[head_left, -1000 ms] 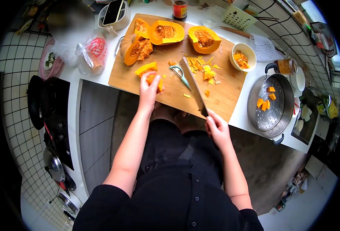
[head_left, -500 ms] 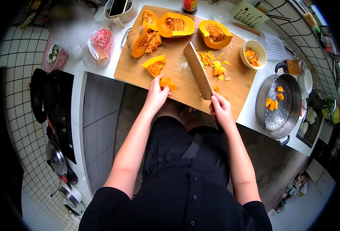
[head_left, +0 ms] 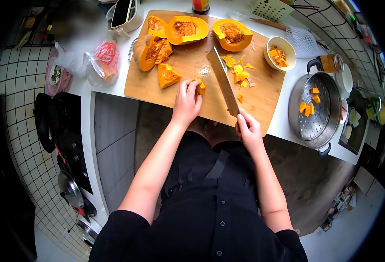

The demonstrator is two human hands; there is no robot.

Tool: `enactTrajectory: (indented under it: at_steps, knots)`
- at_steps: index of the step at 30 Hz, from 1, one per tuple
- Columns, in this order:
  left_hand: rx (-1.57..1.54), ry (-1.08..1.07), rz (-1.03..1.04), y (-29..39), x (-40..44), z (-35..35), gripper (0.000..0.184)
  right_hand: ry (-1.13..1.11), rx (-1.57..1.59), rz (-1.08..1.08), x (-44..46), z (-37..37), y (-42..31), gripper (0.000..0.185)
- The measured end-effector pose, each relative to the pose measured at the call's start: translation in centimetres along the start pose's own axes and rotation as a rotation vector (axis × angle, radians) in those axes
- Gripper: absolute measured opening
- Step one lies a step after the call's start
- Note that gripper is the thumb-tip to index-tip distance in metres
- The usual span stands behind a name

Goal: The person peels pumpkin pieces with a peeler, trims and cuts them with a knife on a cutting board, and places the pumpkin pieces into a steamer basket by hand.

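My left hand holds a small pumpkin piece near the front edge of the wooden cutting board. My right hand grips the handle of a broad knife, whose blade slants up and left over the board. A larger pumpkin chunk lies just up and left of my left hand. Yellow peelings lie right of the blade and partly hide behind it. Big pumpkin pieces with seeds rest along the board's back.
A bowl of scraps is at the board's right. Beyond it stands a steamer pot with several pumpkin cubes, beside a jar. Plastic bags lie at left, near a container. The stove is farther left.
My left hand has moved right with the small piece, closer to the knife, leaving the larger chunk lying on the board. The knife has swung over the peeler and peelings.
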State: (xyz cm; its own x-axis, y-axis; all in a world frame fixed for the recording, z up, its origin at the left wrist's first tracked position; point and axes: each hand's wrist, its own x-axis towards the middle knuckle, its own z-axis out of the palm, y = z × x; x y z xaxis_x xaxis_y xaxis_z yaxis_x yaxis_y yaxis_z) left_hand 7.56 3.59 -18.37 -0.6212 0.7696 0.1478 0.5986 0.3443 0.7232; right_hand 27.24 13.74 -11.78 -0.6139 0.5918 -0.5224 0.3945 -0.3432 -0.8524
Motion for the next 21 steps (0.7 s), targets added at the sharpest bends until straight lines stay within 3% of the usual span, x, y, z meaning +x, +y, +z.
enactTrajectory:
  at_steps: [5,9,12,18,21]
  knots:
    - [-0.126,-0.013,-0.051,0.1,-1.3,0.4,0.041,-0.004,-0.012,0.011,-0.8,0.7,-0.1,0.034]
    - [-0.169,0.035,-0.211,0.2,-1.1,1.0,0.044,-0.01,-0.057,-0.005,-0.9,1.0,-0.3,0.033]
    - [-0.097,0.052,-0.253,0.4,-0.6,1.2,0.042,-0.02,-0.149,-0.058,-0.4,0.4,-0.1,0.033]
    - [-0.028,0.034,-0.19,0.2,-0.4,1.2,0.039,-0.099,-0.22,0.058,0.3,-1.0,-1.5,0.032]
    - [-0.05,0.024,-0.187,0.1,-0.5,1.2,0.038,-0.115,-0.218,-0.048,0.4,-1.0,-0.8,0.029]
